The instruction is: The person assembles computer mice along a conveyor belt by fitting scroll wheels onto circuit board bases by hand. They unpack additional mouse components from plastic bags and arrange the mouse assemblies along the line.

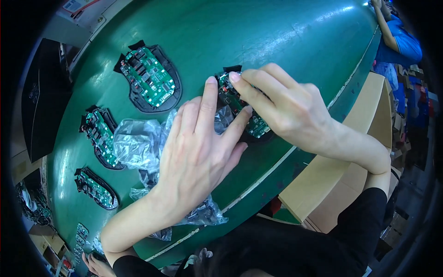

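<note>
A green circuit board (258,127) in a black housing lies on the bench between my hands, partly covered by them. My left hand (196,134) grips it, with the index finger along its left edge and the thumb on its lower half. Over the board's far end, my right hand (290,101) is bent, its fingers closed at the small parts there; what they pinch, if anything, is hidden. Crumpled clear plastic bags (138,143) lie beside and beneath my left hand and forearm.
Further left are a larger board in a black housing (150,78), another housed board (100,136) and a third (96,187). Small boards (80,235) lie near another person's hand (97,265). An open cardboard box (323,189) stands past the bench edge. A person in blue (401,41) is far right.
</note>
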Action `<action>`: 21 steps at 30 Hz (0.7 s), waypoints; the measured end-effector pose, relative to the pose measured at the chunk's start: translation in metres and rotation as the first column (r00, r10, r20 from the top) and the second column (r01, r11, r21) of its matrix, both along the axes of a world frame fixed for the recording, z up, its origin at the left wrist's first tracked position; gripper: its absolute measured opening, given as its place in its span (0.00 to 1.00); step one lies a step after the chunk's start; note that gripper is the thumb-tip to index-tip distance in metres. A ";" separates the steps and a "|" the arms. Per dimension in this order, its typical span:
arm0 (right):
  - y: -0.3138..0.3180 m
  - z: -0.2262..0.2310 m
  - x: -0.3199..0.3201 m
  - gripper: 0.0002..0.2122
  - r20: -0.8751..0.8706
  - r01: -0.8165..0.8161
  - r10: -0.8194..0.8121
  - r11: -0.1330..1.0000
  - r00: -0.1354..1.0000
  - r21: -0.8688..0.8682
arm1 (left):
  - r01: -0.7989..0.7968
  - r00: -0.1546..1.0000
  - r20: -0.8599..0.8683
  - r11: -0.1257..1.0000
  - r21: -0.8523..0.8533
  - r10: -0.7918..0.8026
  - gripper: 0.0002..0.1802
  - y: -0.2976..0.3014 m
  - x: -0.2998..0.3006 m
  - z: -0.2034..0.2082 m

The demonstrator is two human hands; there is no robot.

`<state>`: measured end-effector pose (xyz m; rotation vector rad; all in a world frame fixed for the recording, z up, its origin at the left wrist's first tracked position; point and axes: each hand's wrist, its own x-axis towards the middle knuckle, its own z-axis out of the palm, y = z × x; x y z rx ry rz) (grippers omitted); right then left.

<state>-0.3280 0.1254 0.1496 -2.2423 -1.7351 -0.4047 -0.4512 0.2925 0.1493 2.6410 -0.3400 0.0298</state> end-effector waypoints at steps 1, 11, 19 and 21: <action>-0.002 0.004 0.000 0.11 -0.017 0.017 -0.017 0.999 1.000 -0.030 | 0.005 1.000 0.000 1.000 -0.001 -0.005 0.31 0.000 0.000 0.002; -0.007 -0.019 0.003 0.05 0.080 -0.035 0.015 0.968 0.997 0.249 | -0.048 0.996 -0.064 0.995 0.089 0.054 0.44 0.003 0.003 0.009; -0.012 0.020 0.012 0.18 0.028 0.125 -0.126 0.992 0.992 0.024 | -0.122 0.992 -0.042 0.993 -0.001 0.122 0.43 0.006 0.014 0.029; -0.025 0.022 0.019 0.14 0.015 0.149 -0.152 0.984 0.988 0.100 | -0.011 1.000 -0.029 1.000 -0.005 0.011 0.43 0.003 0.024 0.029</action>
